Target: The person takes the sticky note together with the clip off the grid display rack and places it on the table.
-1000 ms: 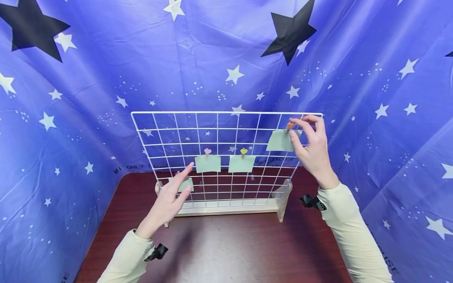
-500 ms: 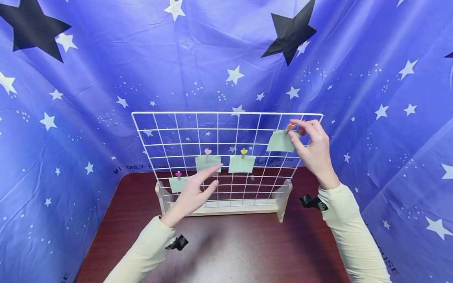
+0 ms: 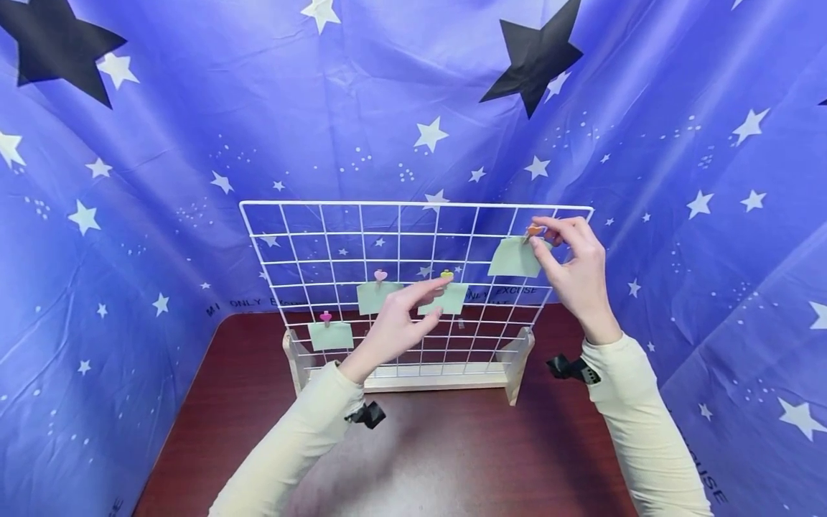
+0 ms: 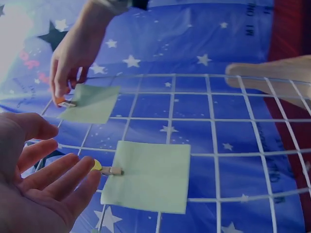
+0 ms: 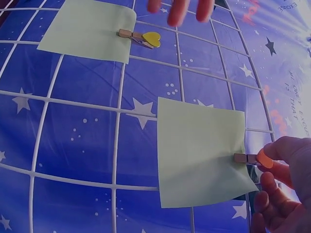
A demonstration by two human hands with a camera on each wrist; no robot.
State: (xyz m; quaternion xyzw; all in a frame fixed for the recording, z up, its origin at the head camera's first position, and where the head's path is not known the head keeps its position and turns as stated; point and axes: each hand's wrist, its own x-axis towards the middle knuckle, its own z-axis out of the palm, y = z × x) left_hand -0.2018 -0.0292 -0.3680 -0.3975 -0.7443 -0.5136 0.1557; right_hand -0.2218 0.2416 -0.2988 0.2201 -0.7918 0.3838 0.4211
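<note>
At the upper right of the white wire grid [image 3: 398, 205], my right hand [image 3: 578, 276] pinches the orange heart clip [image 3: 533, 230] at the top of a green paper [image 3: 515, 258]. The right wrist view shows thumb and finger on that orange heart [image 5: 265, 158], its wooden jaws on the paper [image 5: 201, 150]. My left hand [image 3: 397, 327] is in front of the grid near the yellow heart clip [image 3: 446, 274], fingers extended and holding nothing. In the left wrist view the yellow clip [image 4: 98, 166] holds a paper [image 4: 148, 177] beside my left fingers; whether they touch is unclear.
Two more green papers hang from the grid, one under a pale pink heart clip [image 3: 380, 275], one lower left under a magenta clip [image 3: 326, 317]. A wooden stand [image 3: 515, 366] carries the grid on a dark red table [image 3: 220, 402]. Blue star-patterned cloth [image 3: 362, 93] surrounds it.
My left hand has moved right across the grid, from the lower-left paper past the pale pink clip to the yellow one. My right hand has stayed at the orange clip.
</note>
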